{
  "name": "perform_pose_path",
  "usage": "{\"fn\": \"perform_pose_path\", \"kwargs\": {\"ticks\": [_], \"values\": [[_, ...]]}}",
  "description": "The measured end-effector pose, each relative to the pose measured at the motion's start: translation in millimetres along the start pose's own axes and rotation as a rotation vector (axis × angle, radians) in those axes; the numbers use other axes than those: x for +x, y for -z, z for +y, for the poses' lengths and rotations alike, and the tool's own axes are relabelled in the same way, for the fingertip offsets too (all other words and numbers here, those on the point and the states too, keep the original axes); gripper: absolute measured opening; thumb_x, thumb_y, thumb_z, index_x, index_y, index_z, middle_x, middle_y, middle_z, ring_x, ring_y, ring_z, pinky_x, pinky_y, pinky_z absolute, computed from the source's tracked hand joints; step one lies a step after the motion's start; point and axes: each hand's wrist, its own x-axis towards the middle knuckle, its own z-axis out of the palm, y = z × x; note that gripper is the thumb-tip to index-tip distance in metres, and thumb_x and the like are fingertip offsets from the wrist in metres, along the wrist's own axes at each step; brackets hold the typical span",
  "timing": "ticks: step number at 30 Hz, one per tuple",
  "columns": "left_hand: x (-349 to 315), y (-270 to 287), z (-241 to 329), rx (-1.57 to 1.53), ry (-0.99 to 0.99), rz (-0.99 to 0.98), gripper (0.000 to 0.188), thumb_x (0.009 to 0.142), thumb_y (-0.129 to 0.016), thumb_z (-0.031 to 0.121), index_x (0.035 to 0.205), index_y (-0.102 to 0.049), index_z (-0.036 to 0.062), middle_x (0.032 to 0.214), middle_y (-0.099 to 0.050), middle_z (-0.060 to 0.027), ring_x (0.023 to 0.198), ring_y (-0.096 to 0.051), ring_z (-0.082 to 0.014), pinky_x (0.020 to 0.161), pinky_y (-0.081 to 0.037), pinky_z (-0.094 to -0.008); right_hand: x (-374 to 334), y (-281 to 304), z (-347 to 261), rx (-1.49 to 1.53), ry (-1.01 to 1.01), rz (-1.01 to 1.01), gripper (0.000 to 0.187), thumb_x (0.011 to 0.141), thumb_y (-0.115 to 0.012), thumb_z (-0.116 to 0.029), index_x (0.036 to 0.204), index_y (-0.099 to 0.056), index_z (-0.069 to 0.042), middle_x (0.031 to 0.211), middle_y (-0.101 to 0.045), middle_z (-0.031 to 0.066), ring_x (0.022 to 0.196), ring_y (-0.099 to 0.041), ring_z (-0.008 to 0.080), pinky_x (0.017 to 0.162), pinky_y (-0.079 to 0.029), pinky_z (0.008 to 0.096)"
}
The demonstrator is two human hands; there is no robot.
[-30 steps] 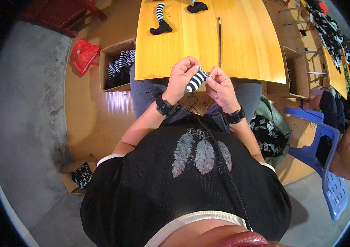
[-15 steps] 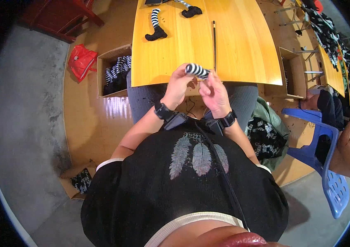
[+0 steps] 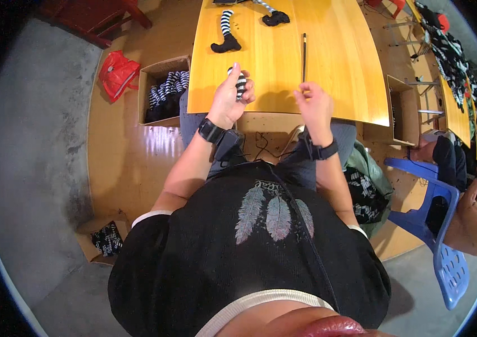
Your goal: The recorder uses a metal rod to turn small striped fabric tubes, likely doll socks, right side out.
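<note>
In my left hand (image 3: 228, 104) is a small black-and-white striped fabric tube (image 3: 241, 87), its fingers wrapped round it and the thumb pointing up. My right hand (image 3: 316, 109) is over the table's near edge with bent fingers, thumb and forefinger slightly apart. Beneath its fingertips runs the near end of a thin dark rod (image 3: 305, 56) with a pale band near its far tip; the hand hides that end, so contact is unclear. Farther off lie a striped stuffed leg with a black boot (image 3: 226, 42) and a second such leg (image 3: 275, 18).
A yellow wooden table (image 3: 345, 67) stands before me. At its left is a cardboard box (image 3: 144, 84) of striped pieces, beside a red bag (image 3: 118, 76). Another box (image 3: 404, 92), a green sack (image 3: 376, 174) and a blue chair (image 3: 446, 224) with a seated person are at the right.
My hands have parted. The left has moved left with the striped tube; the right has let go of the tube and moved right to the rod's near end.
</note>
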Motion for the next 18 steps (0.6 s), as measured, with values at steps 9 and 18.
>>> {"fn": "perform_pose_path", "kwargs": {"ticks": [9, 18], "values": [[1.3, -8.8, 1.1, -0.168, 0.09, 0.195, 0.028, 0.084, -0.05, 0.035, 0.079, -0.047, 0.0075, 0.063, -0.05, -0.0047, 0.054, -0.046, -0.0134, 0.053, -0.039, -0.0266, 25.5, -8.0, 0.8, -0.588, 0.048, -0.003, 0.018, 0.064, -0.054, -0.001, 0.082, -0.054, -0.003, 0.076, -0.057, 0.0183, 0.068, -0.058, 0.0332, 0.06, -0.046, 0.0408], [15.5, 19.9, 9.6, -0.277, 0.071, -0.116, 0.03, 0.082, -0.054, 0.036, 0.08, -0.047, 0.0065, 0.058, -0.043, 0.0004, 0.052, -0.042, -0.0118, 0.052, -0.037, -0.0247, -2.9, 30.4, 6.8, -0.19, -0.173, -0.226, 0.014, 0.071, -0.054, -0.012, 0.076, -0.057, 0.0, 0.07, -0.059, 0.0125, 0.062, -0.058, 0.0238, 0.056, -0.043, 0.0324]]}}
